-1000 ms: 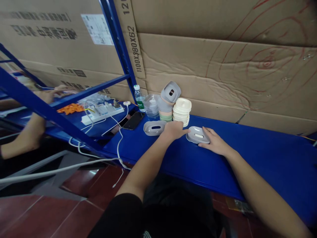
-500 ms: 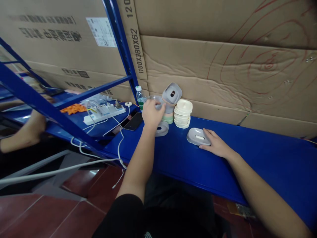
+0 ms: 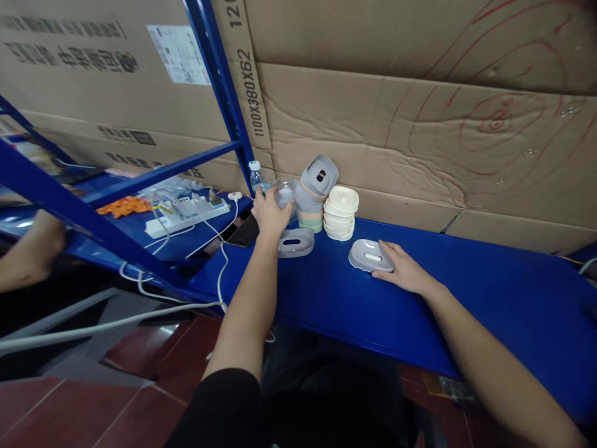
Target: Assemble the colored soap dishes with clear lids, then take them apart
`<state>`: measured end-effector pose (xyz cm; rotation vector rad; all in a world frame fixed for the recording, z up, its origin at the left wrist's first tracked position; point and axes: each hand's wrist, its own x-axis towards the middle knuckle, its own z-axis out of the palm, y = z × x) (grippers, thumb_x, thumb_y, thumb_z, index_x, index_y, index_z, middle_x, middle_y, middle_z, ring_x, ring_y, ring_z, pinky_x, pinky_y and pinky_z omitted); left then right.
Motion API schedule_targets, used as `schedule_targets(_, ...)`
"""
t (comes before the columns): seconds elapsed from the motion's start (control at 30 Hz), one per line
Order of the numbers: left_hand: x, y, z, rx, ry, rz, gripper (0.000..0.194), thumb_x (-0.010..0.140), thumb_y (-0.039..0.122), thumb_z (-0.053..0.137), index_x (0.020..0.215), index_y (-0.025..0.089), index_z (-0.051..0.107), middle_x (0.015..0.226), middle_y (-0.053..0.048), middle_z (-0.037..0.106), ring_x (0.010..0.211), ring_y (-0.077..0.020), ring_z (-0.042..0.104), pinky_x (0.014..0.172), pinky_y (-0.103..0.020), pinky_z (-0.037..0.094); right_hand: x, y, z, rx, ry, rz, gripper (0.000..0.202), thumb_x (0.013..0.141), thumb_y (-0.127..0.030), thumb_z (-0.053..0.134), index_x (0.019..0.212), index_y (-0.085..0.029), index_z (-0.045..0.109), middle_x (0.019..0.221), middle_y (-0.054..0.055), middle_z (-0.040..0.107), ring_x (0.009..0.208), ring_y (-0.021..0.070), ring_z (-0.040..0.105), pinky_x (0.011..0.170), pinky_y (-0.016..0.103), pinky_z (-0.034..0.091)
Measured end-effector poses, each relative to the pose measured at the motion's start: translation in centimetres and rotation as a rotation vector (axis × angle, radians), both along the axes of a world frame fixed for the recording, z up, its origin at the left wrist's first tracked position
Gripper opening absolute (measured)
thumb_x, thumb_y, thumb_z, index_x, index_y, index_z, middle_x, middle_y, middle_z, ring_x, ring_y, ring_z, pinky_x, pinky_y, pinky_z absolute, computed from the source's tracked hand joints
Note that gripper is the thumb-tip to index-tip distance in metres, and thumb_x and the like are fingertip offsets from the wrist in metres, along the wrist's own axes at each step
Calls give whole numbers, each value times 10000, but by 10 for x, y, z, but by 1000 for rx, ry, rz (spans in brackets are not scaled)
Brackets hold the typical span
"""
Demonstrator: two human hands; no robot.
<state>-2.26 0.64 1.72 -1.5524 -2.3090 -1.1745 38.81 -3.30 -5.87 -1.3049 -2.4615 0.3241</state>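
Observation:
My right hand (image 3: 405,267) grips the right edge of a grey oval plastic dish (image 3: 362,248) lying on the blue shelf; a white piece fills its middle slot. My left hand (image 3: 272,216) is raised over the shelf with fingers apart, at a clear plastic tub (image 3: 288,185). Part of the tub is hidden by the fingers. Just below that hand lies a second grey slotted dish (image 3: 303,242). Behind stands a stack of grey, peach and green dishes (image 3: 310,214), topped by a tilted grey one (image 3: 325,168). Beside it rises a stack of cream dishes (image 3: 340,218).
A water bottle (image 3: 256,177) and a dark phone (image 3: 244,231) are left of my left hand. Beyond the blue rack post (image 3: 219,74) are a white power strip (image 3: 189,216), cables and orange pieces (image 3: 125,206). Another person's arm (image 3: 35,252) shows at far left. Cardboard (image 3: 349,124) backs the shelf.
My left hand has shifted slightly left and spread its fingers, uncovering more of the grey dish below it. My right hand stays on its dish. The view has turned a little.

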Motion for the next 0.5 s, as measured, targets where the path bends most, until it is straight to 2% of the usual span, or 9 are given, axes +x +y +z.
schedule_targets(0.13, -5, 6, -4, 15, -15, -22, 574, 965, 457, 590, 1480, 205, 559, 1702, -195, 363, 1566, -345, 383, 1223, -519, 390, 0, 0, 1, 2, 6, 1, 1077, 872, -798, 639, 1713, -259, 239, 1666, 195, 417, 1536, 445, 423, 1247, 644, 377)
schedule_targets(0.33, -6, 6, -3, 71, -61, -27, 367, 947, 405, 652, 1265, 221, 638, 1628, -174, 467, 1549, -358, 401, 1225, -562, 375, -3, -3, 9, -36, -1, -8, 1081, 873, -811, 626, 1704, -221, 263, 1674, 217, 393, 1541, 440, 415, 1255, 630, 369)
schedule_targets(0.5, -3, 0, 4, 200, -156, 3, 304, 989, 415, 632, 1222, 229, 571, 1421, -135, 628, 1418, -321, 549, 1197, -507, 405, -3, -4, 11, -38, -1, -8, 1083, 868, -823, 623, 1705, -243, 254, 1678, 202, 394, 1549, 446, 401, 1252, 646, 367)
